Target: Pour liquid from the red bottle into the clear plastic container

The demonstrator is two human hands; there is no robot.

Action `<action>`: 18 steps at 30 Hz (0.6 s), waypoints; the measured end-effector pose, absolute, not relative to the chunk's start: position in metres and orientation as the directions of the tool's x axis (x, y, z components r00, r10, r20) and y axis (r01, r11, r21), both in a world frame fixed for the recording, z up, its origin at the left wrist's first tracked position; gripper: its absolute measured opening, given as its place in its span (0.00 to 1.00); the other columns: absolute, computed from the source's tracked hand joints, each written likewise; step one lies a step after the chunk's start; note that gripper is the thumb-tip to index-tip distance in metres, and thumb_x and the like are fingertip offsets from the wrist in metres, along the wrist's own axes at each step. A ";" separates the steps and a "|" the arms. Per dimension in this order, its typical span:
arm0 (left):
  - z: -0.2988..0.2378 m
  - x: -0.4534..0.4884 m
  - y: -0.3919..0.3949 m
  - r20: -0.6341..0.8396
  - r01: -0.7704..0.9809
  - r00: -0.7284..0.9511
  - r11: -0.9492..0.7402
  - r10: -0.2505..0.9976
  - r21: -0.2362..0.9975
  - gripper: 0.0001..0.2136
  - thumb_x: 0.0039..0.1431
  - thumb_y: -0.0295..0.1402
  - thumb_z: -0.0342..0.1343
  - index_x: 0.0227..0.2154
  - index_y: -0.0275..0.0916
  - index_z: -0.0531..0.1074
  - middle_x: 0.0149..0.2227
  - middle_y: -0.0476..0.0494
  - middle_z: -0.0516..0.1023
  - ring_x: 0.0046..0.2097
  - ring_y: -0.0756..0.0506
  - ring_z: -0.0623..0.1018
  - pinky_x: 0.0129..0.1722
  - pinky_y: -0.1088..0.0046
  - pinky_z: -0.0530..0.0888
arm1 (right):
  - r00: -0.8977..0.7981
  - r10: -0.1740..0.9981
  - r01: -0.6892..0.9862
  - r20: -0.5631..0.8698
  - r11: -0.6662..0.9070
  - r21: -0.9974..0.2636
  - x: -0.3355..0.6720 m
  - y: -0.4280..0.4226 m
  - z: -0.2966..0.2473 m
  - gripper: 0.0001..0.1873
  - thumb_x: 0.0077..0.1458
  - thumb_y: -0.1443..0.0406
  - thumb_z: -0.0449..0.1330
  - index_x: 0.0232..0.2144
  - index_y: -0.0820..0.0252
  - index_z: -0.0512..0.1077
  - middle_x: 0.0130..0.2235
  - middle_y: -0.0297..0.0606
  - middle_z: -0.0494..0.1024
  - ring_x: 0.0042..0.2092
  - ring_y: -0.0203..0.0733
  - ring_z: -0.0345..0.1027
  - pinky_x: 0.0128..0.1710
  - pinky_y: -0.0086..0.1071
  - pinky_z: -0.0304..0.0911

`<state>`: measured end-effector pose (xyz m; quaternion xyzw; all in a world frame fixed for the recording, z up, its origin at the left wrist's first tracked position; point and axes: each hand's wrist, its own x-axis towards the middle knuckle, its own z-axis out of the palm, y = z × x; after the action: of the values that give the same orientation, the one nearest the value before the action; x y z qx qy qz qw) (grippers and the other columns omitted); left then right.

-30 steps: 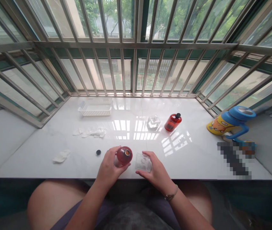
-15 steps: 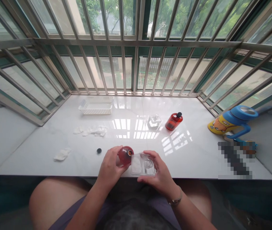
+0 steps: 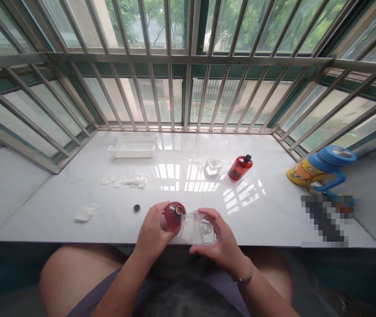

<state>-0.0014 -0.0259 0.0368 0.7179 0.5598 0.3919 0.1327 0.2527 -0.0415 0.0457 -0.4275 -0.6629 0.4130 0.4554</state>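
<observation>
My left hand [image 3: 153,226] is wrapped round a dark red bottle [image 3: 172,216] with no cap on its mouth, tilted toward the right. In my right hand [image 3: 219,233] is a clear, square-sided glass bottle [image 3: 192,229], held between thumb and fingers and tipped on its side. The two bottles meet or nearly meet near the front edge of the counter; whether they touch I cannot tell. A small black cap [image 3: 136,208] lies on the counter to the left of my left hand.
A red bottle with a black cap [image 3: 240,167] stands beyond my hands, beside a clear square glass container [image 3: 213,167]. Crumpled white tissue [image 3: 126,180] and a white basket [image 3: 134,152] are at left. A blue and yellow flask [image 3: 318,165] stands at right. Metal bars [image 3: 188,59] rise behind the counter.
The clear bottle in my right hand has shifted very slightly. Both hands keep their hold, and the things on the counter stay where they were.
</observation>
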 end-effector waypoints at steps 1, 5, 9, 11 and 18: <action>0.037 -0.002 -0.026 0.410 0.696 0.058 -0.331 0.910 0.637 0.30 0.57 0.33 0.73 0.62 0.46 0.70 0.56 0.41 0.81 0.57 0.35 0.83 0.58 0.54 0.83 | -0.225 0.943 0.203 0.247 0.293 -0.934 0.254 -0.041 0.045 0.48 0.45 0.49 0.83 0.63 0.48 0.68 0.59 0.44 0.77 0.57 0.55 0.78 0.61 0.47 0.74; 0.036 -0.006 -0.024 0.384 0.688 -0.002 -0.278 0.923 0.671 0.33 0.56 0.40 0.76 0.62 0.47 0.70 0.57 0.40 0.81 0.56 0.35 0.84 0.57 0.53 0.84 | -0.169 0.964 0.268 0.203 0.243 -0.932 0.259 -0.036 0.034 0.46 0.49 0.50 0.81 0.65 0.48 0.67 0.61 0.45 0.76 0.60 0.56 0.76 0.63 0.49 0.73; 0.040 -0.013 -0.023 0.325 0.671 -0.075 -0.194 0.943 0.716 0.34 0.55 0.44 0.76 0.62 0.47 0.70 0.58 0.39 0.81 0.54 0.35 0.84 0.56 0.52 0.84 | -0.073 0.991 0.414 0.116 0.136 -0.900 0.265 -0.022 0.018 0.42 0.53 0.49 0.78 0.64 0.49 0.67 0.62 0.45 0.76 0.61 0.57 0.75 0.65 0.54 0.71; 0.043 -0.016 -0.023 0.301 0.657 -0.093 -0.168 0.949 0.735 0.34 0.55 0.44 0.76 0.62 0.46 0.70 0.58 0.39 0.81 0.54 0.35 0.84 0.55 0.52 0.84 | -0.070 0.994 0.484 0.088 0.111 -0.868 0.267 -0.014 0.010 0.40 0.54 0.50 0.77 0.63 0.51 0.68 0.61 0.46 0.76 0.61 0.58 0.75 0.64 0.55 0.71; 0.054 -0.020 -0.025 0.264 0.617 -0.111 -0.142 0.958 0.774 0.35 0.53 0.45 0.77 0.62 0.47 0.72 0.58 0.40 0.82 0.53 0.36 0.85 0.54 0.54 0.84 | -0.165 0.978 0.531 0.129 0.198 -0.824 0.263 0.001 -0.012 0.40 0.55 0.55 0.76 0.65 0.52 0.66 0.62 0.47 0.74 0.64 0.57 0.73 0.67 0.55 0.69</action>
<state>-0.0203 -0.0254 0.0542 0.6337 0.6214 0.4114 0.2073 0.2632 0.0012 -0.0117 -0.5452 -0.6919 0.3221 0.3470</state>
